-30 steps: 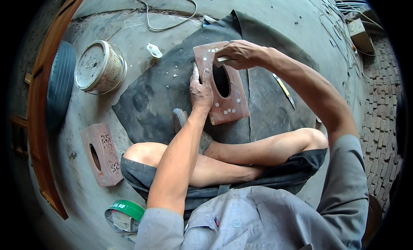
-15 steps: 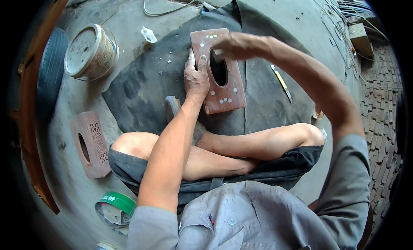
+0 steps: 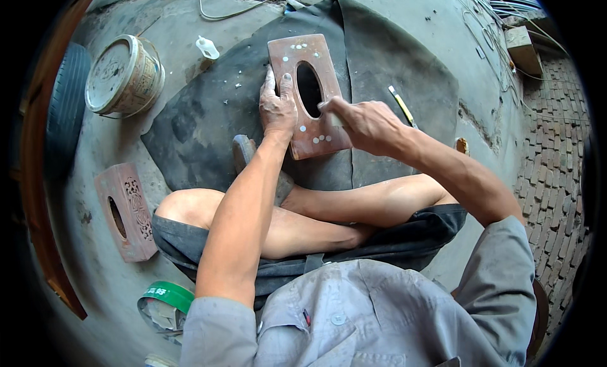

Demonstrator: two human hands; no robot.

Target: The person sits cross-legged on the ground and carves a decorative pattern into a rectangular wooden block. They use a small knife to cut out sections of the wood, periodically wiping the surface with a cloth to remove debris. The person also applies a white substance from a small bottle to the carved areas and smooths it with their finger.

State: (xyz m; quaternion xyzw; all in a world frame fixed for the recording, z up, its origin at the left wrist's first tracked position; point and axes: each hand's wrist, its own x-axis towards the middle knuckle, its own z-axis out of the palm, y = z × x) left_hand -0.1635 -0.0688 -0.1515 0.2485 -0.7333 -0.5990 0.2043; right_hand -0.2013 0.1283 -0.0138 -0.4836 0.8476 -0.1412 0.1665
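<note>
A reddish-brown wooden tissue box (image 3: 308, 147) with an oval opening and several round pale dots rests tilted on the dark mat (image 3: 196, 117) in front of my crossed legs. My left hand (image 3: 278, 111) is closed on its left side, thumb lying on the top face. Curled at the right rim of the oval opening is my right hand (image 3: 372, 127). Something pale shows under its fingers, too hidden to name. A yellow-handled craft knife (image 3: 402, 105) lies on the mat to the right. At the far left stands a second reddish box (image 3: 134, 218) with a carved lattice side and an oval opening.
A lidded bucket (image 3: 128, 76) and a black tyre (image 3: 65, 108) stand at the left. A small white bottle (image 3: 207, 48) lies beyond the mat. Near my left elbow is a clear container with a green band (image 3: 167, 295). Cables and brick paving (image 3: 550, 152) lie at the right.
My right hand has come down and nearer from the upper right of the box to the right rim of its opening. My left hand keeps its hold; the whole view has shifted slightly.
</note>
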